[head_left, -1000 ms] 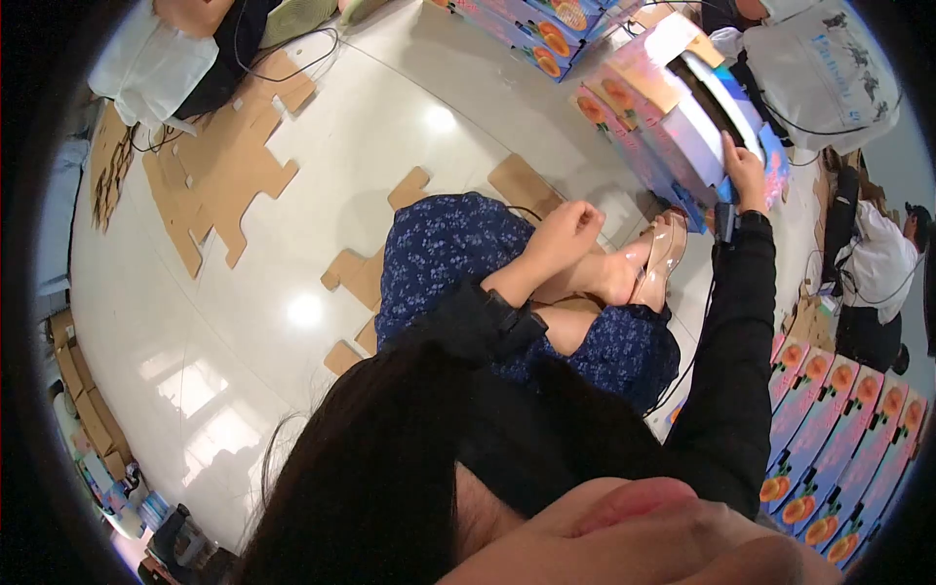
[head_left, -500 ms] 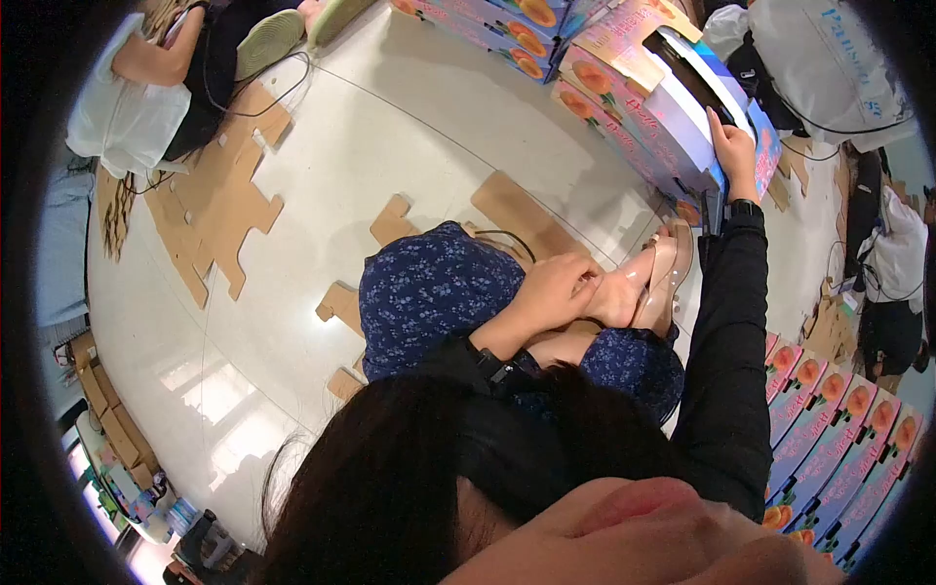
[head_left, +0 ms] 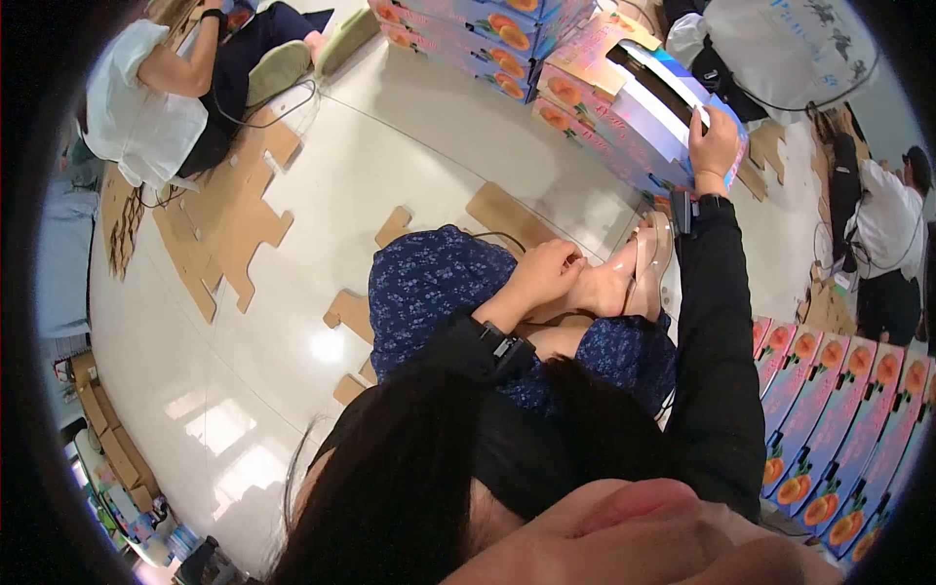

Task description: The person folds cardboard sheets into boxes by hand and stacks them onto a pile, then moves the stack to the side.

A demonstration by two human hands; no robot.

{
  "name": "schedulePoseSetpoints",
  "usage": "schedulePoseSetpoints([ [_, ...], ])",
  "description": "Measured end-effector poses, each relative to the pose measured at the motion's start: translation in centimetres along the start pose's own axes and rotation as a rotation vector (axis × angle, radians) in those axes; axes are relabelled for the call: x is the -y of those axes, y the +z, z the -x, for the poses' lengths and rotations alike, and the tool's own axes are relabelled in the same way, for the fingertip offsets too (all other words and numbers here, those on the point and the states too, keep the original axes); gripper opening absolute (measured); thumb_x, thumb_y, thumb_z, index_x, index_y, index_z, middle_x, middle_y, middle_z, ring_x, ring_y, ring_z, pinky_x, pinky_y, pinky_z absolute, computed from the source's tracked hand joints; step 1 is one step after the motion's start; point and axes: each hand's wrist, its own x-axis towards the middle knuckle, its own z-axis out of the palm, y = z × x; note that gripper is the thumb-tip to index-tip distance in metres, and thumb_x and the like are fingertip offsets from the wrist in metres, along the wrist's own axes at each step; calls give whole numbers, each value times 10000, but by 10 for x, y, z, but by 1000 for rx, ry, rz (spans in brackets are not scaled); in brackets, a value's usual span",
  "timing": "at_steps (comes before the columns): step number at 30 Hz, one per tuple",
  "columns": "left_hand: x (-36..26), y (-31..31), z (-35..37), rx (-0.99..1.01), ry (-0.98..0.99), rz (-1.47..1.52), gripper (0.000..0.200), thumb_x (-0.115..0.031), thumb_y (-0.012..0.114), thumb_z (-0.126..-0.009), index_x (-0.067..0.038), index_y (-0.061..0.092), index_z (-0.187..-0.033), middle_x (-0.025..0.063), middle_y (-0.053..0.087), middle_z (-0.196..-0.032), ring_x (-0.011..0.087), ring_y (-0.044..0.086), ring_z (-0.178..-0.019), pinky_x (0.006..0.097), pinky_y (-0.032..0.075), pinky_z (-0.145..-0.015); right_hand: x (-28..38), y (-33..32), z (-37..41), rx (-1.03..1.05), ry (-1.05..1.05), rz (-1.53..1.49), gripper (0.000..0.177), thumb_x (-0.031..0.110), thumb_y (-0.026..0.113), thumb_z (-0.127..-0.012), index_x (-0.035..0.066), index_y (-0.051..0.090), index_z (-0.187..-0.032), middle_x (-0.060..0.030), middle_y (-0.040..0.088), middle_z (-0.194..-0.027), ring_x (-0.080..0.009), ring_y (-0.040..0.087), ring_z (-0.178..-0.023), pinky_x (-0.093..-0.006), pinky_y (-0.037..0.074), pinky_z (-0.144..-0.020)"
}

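Note:
My right hand [head_left: 715,146] reaches out at the upper right, its fingers curled over the edge of a blue and pink cardboard box [head_left: 624,127] printed with peaches. The box's upper side has a long dark opening with a white strip [head_left: 673,86] along it, close to my fingertips. My left hand [head_left: 548,277] rests on my lower leg near the ankle, fingers curled in, with nothing visible in them. Below it spreads my dark blue floral skirt [head_left: 439,283]. A beige sandal [head_left: 651,268] is on my foot.
Similar boxes [head_left: 487,44] are stacked behind, and a row of boxes [head_left: 829,419] stands at right. Flattened cardboard pieces [head_left: 229,210] lie on the tiled floor. One person [head_left: 146,97] sits at upper left, another [head_left: 887,219] at right. A white bag [head_left: 795,49] is at upper right.
The view has shifted slightly. My right hand's pointing finger has bent, and the fingers now curl over the box's edge. My left hand stays by the ankle.

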Motion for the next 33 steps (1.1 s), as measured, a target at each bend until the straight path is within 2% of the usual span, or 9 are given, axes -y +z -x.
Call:
schedulePoseSetpoints([
  [3, 8, 3, 2, -31, 95, -31, 235, -235, 582, -880, -22, 647, -957, 195, 637, -939, 378, 612, -869, 433, 492, -757, 27, -47, 14, -115, 89, -230, 112, 144, 650, -859, 34, 631, -862, -112, 644, -820, -294, 616, -828, -377, 469, -782],
  [5, 14, 7, -2, 19, 82, -51, 241, -242, 585, -879, -21, 650, -950, 195, 638, -925, 377, 613, -872, 432, 495, -758, 63, -97, 57, 83, 420, -558, 75, 90, 659, -848, 22, 632, -860, -105, 645, -801, -264, 636, -876, -344, 477, -806],
  [8, 4, 2, 1, 50, 64, -77, 253, -256, 595, -869, -20, 657, -934, 196, 643, -910, 370, 621, -862, 430, 498, -752, 117, -186, 137, 192, 324, -468, 93, 79, 666, -827, 14, 625, -880, -128, 644, -811, -294, 634, -770, -373, 491, -710],
  [11, 12, 7, 1, 70, 99, -99, 264, -273, 602, -856, -29, 660, -939, 187, 655, -910, 364, 632, -862, 431, 505, -756, 169, -243, 233, 367, 664, -724, 98, 73, 679, -823, 2, 621, -788, -94, 622, -697, -144, 594, -620, -295, 481, -592],
  [14, 16, 10, 6, 110, 133, -202, 273, -281, 605, -847, -31, 662, -940, 181, 657, -891, 365, 635, -855, 433, 510, -755, 228, -291, 297, 658, 746, -748, 181, 145, 702, -819, 9, 621, -731, -117, 618, -650, -170, 603, -570, -301, 472, -557],
  [16, 17, 10, 9, 95, 173, -299, 274, -289, 619, -827, -52, 669, -955, 165, 663, -943, 353, 626, -912, 441, 501, -800, 233, -304, 298, 1009, 518, -677, 196, 183, 730, -801, 13, 653, -742, -136, 624, -657, -187, 610, -572, -296, 464, -555],
  [24, 45, 29, 27, -92, 182, -915, 406, -414, 560, -823, -45, 678, -947, 156, 668, -962, 324, 602, -1020, 559, 333, -986, 205, -221, 287, 1122, 284, -573, 294, 280, 665, -813, -1, 620, -738, -210, 602, -685, -351, 597, -609, -428, 459, -574],
  [26, 37, 31, 32, -98, 153, -945, 432, -433, 536, -817, -40, 692, -905, 162, 664, -936, 323, 600, -980, 499, 356, -949, 217, -199, 285, 1217, 345, -707, 294, 315, 649, -805, 21, 648, -787, -193, 641, -722, -348, 630, -663, -420, 482, -621],
  [33, 42, 33, 36, -201, 232, -963, 419, -434, 541, -819, -44, 690, -856, 139, 654, -899, 302, 583, -946, 449, 386, -864, 256, -200, 305, 849, 147, -455, 231, 248, 637, -773, 24, 622, -719, -163, 624, -706, -378, 604, -713, -454, 473, -664],
])
